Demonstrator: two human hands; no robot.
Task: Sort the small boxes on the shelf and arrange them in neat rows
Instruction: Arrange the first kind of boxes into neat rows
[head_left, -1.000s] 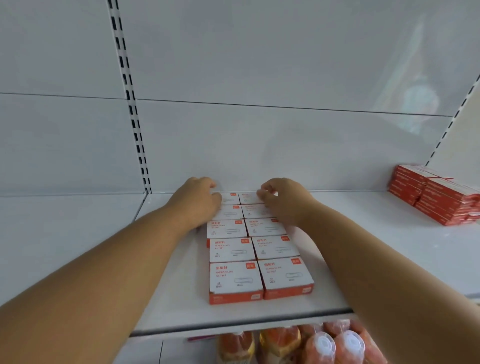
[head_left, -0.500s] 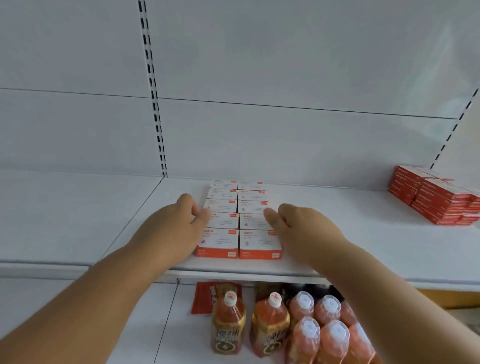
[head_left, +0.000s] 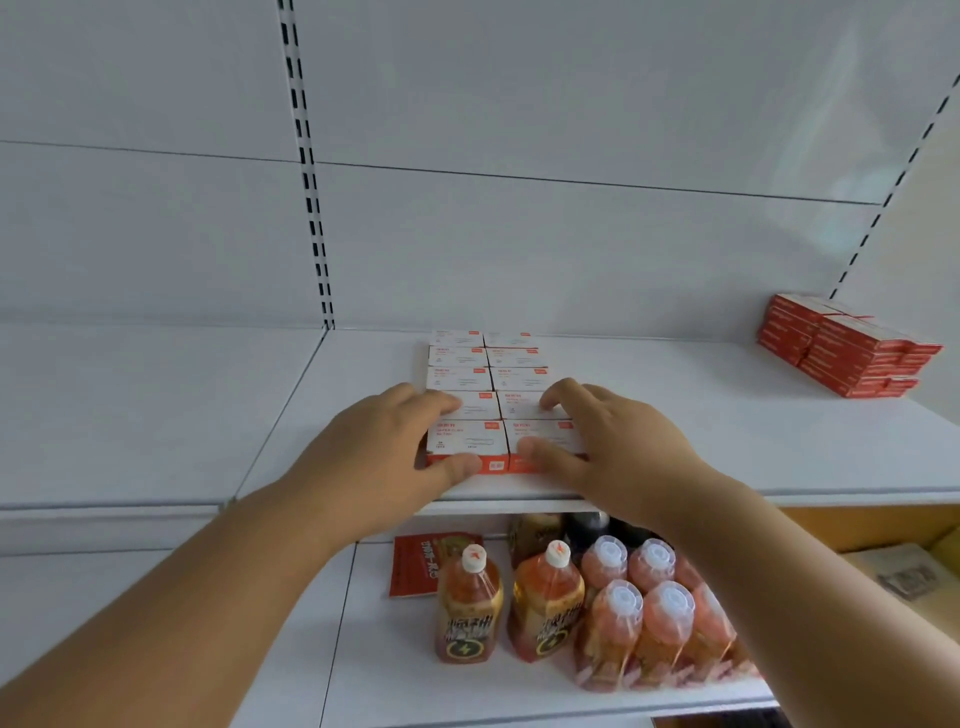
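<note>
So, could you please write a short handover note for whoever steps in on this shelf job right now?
Left hand: on the front-left small box, thumb on its front face, fingers over the top.
Right hand: the same on the front-right small box.
Small boxes: two columns, five deep, running to the back panel of the shelf.
Done: block looks square and tight.
Left: release it; the red boxes stacked at far right look untouched and slightly askew.

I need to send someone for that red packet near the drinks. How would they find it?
Look at the lower shelf, under the two hands. The red packet lies flat, just behind and left of the orange bottles. It is the only flat thing there; all its neighbours are upright bottles.
</note>
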